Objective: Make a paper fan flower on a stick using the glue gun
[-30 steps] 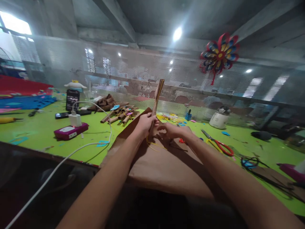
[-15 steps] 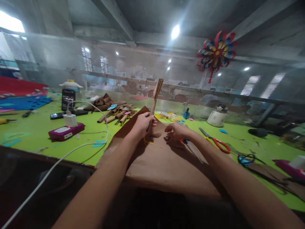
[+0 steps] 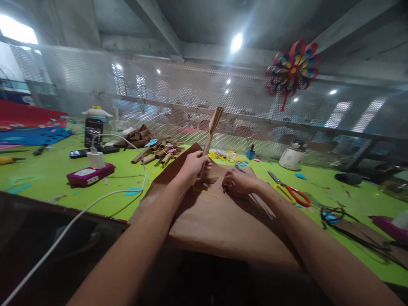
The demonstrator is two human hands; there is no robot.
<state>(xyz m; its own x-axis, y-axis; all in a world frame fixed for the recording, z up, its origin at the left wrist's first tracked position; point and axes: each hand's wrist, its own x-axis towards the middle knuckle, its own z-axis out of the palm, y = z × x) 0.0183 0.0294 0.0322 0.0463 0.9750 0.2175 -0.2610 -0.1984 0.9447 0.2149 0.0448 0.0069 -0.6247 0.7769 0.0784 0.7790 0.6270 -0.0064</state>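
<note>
Drawn back from the left hand [image 3: 192,166] since a second ago, the right hand [image 3: 239,182] has curled fingers; whether they hold anything, I can't tell. Across the room runs a grey perforated metal screen [image 3: 185,85], then a bright green counter [image 3: 47,170]. Brown paper sheeting [image 3: 223,229] overlaps its near edge. Left fingers close round a long brown paper roll [image 3: 214,124], tilted above the sheeting. Farther back, a white rounded vessel with a dark top [image 3: 291,158] hides its contents; a small blue pot [image 3: 250,154] holds something dark.

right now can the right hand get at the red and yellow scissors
Probably yes: the scissors lie uncovered on the green table, right of the right hand, with no obvious obstacle between.
</note>
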